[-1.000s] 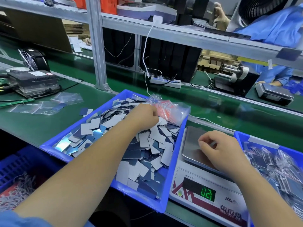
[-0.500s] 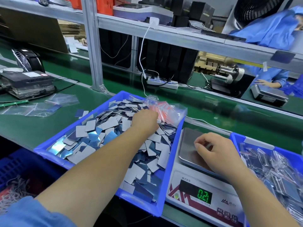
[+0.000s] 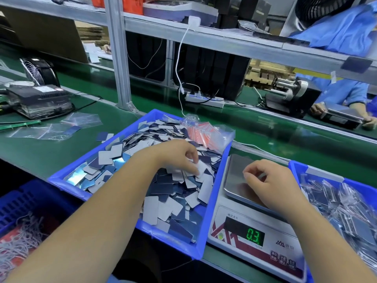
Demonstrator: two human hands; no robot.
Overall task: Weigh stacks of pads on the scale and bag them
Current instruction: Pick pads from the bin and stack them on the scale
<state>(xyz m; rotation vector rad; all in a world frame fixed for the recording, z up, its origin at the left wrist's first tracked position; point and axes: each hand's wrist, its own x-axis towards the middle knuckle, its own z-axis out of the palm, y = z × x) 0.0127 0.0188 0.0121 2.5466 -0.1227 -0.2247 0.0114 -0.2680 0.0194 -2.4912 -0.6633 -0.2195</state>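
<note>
Loose grey and blue pads (image 3: 173, 193) fill a blue tray (image 3: 61, 178) in front of me. My left hand (image 3: 179, 158) reaches into the tray, its fingertips pinched on a few white pads near the right side. My right hand (image 3: 269, 184) rests on the steel platform (image 3: 234, 172) of the scale (image 3: 230, 213), fingers curled around a small pale stack of pads (image 3: 262, 177) that is mostly hidden. The green display (image 3: 254, 235) reads 0.3. A clear packet of red-striped zip bags (image 3: 206, 133) lies at the tray's far end.
A second blue bin (image 3: 295, 166) at the right holds bagged pads (image 3: 346, 201). Empty clear bags (image 3: 61, 127) and a black device (image 3: 38, 101) lie on the green belt at left. A blue crate (image 3: 24, 199) sits low left. Another person's hands (image 3: 367, 119) hold a scale across the belt.
My left hand has come back from the packet of zip bags to the pads in the middle of the tray. The scale reading has gone from 0.21 to 0.3. The right hand stays on the platform.
</note>
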